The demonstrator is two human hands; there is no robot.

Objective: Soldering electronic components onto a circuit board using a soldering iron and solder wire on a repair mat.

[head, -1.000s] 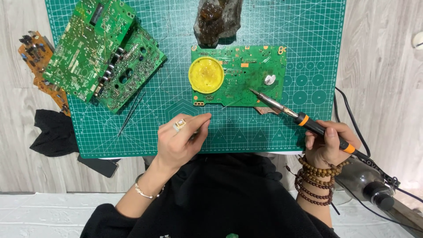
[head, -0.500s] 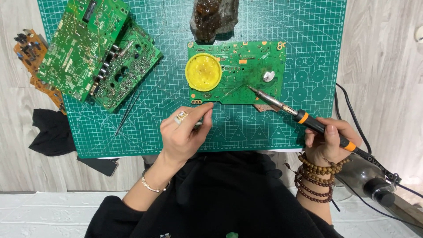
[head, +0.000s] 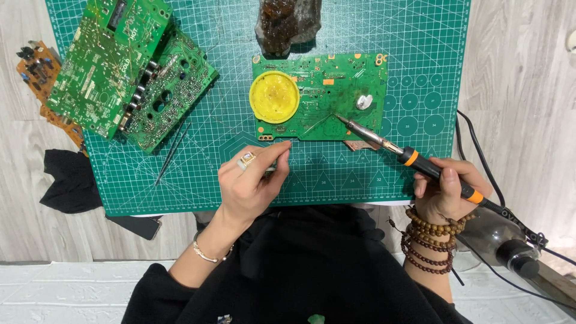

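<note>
On the green gridded cutting mat point(head: 180, 180), just ahead of my hands, lies the green rectangular circuit board point(head: 336, 90) I am working on. My right hand point(head: 447, 192) is wrapped firmly around the black-and-orange handled soldering iron point(head: 414, 161), whose metal tip rests on the board's lower middle. My left hand point(head: 249, 183) pinches a thin strand of solder wire point(head: 312, 127) between thumb and forefinger, its far end reaching up toward the iron's tip.

What worries me: the hot tip sits among closely packed traces, so a small wobble of my right wrist could bridge neighbouring pads, I judge. The fingers holding the wire are near the board's lower edge; feeding the wire too short could bring them close to the heat. The iron's black cord point(head: 480, 150) trails off the mat's right side, and a snag there could tug the tip sideways.

As for containers, the round yellow shallow tin point(head: 274, 97) resting on the board's left end holds a yellowish paste, partly scooped. Beyond the board sits a dark brownish lump in clear wrapping point(head: 288, 21); whether it is a container I cannot tell. Two more green circuit boards point(head: 129, 72) lie stacked at the mat's left corner, with slim dark tweezers point(head: 173, 153) just beside them.
</note>
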